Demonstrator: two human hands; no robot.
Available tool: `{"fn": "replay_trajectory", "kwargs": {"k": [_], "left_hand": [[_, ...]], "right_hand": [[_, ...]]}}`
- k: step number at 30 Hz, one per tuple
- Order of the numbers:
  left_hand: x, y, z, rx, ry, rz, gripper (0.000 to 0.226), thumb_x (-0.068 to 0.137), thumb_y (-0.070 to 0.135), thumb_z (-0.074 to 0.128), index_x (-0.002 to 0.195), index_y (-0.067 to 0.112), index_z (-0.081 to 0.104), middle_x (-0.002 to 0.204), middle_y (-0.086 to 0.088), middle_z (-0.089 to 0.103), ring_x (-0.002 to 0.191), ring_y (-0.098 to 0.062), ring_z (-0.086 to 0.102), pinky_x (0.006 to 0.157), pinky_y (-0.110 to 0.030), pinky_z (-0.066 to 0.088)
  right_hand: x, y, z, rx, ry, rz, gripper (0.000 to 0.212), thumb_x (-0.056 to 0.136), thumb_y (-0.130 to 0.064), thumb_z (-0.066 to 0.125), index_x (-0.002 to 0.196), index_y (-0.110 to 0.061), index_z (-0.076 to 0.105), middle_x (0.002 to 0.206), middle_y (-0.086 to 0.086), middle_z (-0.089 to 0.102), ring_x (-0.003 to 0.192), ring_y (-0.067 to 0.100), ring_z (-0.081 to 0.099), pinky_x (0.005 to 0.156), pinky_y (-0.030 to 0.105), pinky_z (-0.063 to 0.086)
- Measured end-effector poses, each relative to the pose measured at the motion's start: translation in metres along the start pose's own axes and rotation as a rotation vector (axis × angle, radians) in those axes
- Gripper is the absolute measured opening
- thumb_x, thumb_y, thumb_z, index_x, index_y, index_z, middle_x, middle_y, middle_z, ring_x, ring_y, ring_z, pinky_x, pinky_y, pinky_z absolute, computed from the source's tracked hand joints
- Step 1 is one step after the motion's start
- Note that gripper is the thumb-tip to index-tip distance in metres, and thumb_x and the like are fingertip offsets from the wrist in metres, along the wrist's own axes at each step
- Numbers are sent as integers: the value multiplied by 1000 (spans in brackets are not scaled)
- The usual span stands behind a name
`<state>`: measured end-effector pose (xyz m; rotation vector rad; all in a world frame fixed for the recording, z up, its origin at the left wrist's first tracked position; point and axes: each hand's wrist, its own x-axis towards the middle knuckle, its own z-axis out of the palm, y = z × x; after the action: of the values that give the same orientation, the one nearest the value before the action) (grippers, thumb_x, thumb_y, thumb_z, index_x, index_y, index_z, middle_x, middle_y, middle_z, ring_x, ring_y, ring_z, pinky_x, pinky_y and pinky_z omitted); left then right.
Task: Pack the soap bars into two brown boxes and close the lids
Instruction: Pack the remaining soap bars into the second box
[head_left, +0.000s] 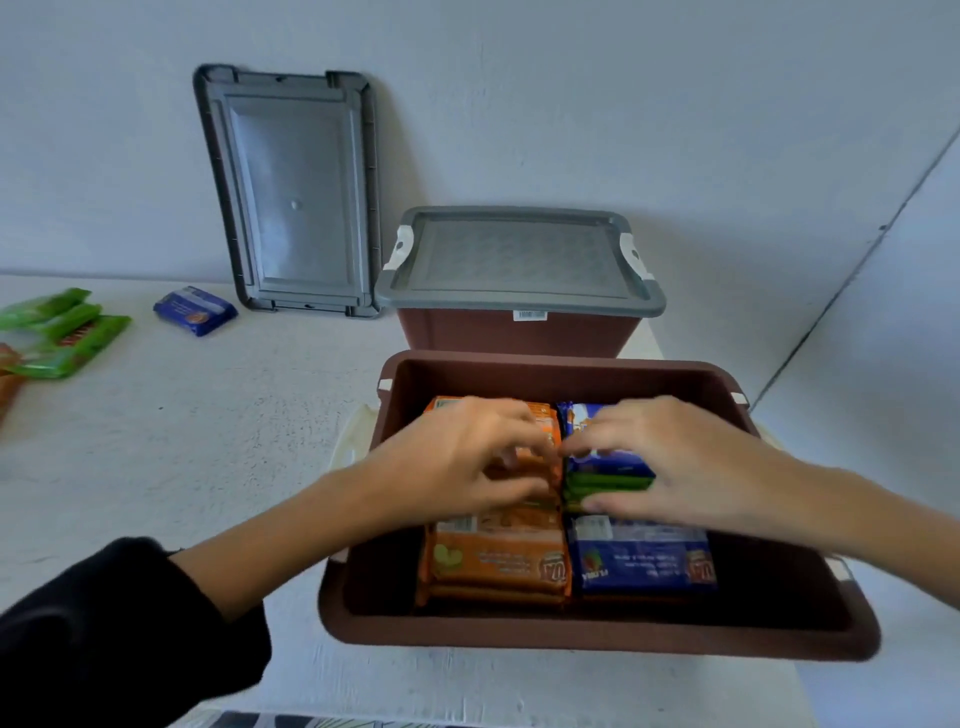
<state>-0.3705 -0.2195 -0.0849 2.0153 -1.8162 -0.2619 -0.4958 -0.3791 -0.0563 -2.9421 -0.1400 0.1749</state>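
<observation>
An open brown box (597, 631) sits near the table's front edge, holding orange soap bars (496, 564) on its left side and blue soap bars (644, 558) on its right. Both hands reach inside it. My left hand (467, 462) has curled fingers on the orange bars in the middle. My right hand (670, 457) pinches green soap bars (608, 483) standing on edge between the blue ones. Behind stands a second brown box (519, 332) with its grey lid (519, 260) on. A loose grey lid (296, 192) leans against the wall.
On the white table (182, 441), a single blue soap bar (195, 310) lies at back left, and several green soap bars (57, 332) lie at the far left edge. A wall corner runs down the right side.
</observation>
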Motion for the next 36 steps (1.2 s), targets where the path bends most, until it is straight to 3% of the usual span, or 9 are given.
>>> {"fn": "replay_trajectory", "kwargs": {"k": [3, 6, 9, 16, 18, 21, 26, 32, 36], "left_hand": [[-12, -16, -33, -64, 186, -61, 17, 86, 25, 63, 100, 18, 70, 96, 6, 63, 81, -5, 64, 69, -23, 55], [-36, -46, -66, -47, 321, -179, 16, 84, 19, 65, 99, 18, 69, 91, 8, 64, 80, -3, 64, 69, -19, 55], [-73, -85, -94, 2, 445, -357, 18, 84, 21, 64, 102, 19, 68, 93, 11, 62, 85, -4, 64, 71, -17, 55], [-184, -183, -144, 74, 640, -804, 20, 83, 22, 65, 102, 19, 67, 105, -2, 65, 94, -15, 63, 84, -31, 51], [-214, -211, -154, 74, 677, -940, 26, 82, 23, 65, 108, 19, 66, 113, -5, 62, 100, -20, 61, 89, -33, 48], [-253, -253, -165, 84, 661, -1148, 37, 82, 27, 66, 118, 20, 60, 121, -10, 54, 112, -25, 54, 91, -33, 42], [-302, -313, -151, 16, 525, -1464, 61, 81, 35, 63, 135, 16, 40, 134, -16, 37, 124, -33, 39, 97, -40, 38], [-333, -371, -148, -51, 551, -1483, 80, 80, 45, 64, 144, 18, 24, 145, -15, 22, 135, -34, 20, 105, -50, 30], [-333, -406, -148, -55, 490, -1459, 80, 80, 48, 63, 144, 22, 24, 148, -10, 24, 137, -31, 19, 107, -52, 28]], "right_hand": [[30, -15, -23, 25, 102, -13, 45, 80, -42, 64, 123, -32, 57, 110, -14, 62, 92, 1, 59, 82, 23, 50], [74, -37, -39, 48, 173, -82, 47, 80, -38, 65, 125, -28, 57, 114, -10, 64, 94, -2, 56, 80, 16, 47], [130, -66, -44, 58, 166, -148, 48, 80, -36, 66, 126, -24, 56, 109, -2, 67, 90, 3, 58, 80, 25, 50], [279, -150, -40, 41, 175, -288, 47, 81, -31, 67, 126, -22, 56, 114, 3, 64, 96, 18, 60, 87, 37, 49], [323, -174, -33, 66, 170, -291, 47, 80, -30, 66, 125, -24, 56, 115, 4, 64, 94, 16, 59, 84, 34, 49], [385, -206, -18, 116, 116, -296, 49, 82, -29, 66, 128, -21, 53, 118, 7, 62, 98, 17, 56, 81, 27, 43], [474, -250, 22, 155, 75, -283, 57, 80, -30, 68, 132, -21, 48, 126, 14, 55, 114, 25, 54, 87, 32, 43], [560, -281, 68, 103, 108, -214, 77, 77, -45, 69, 141, -24, 33, 135, 17, 37, 128, 34, 32, 100, 42, 39], [598, -289, 83, 137, 99, -189, 75, 80, -50, 63, 143, -29, 29, 144, 16, 27, 135, 33, 23, 105, 43, 33]]}}
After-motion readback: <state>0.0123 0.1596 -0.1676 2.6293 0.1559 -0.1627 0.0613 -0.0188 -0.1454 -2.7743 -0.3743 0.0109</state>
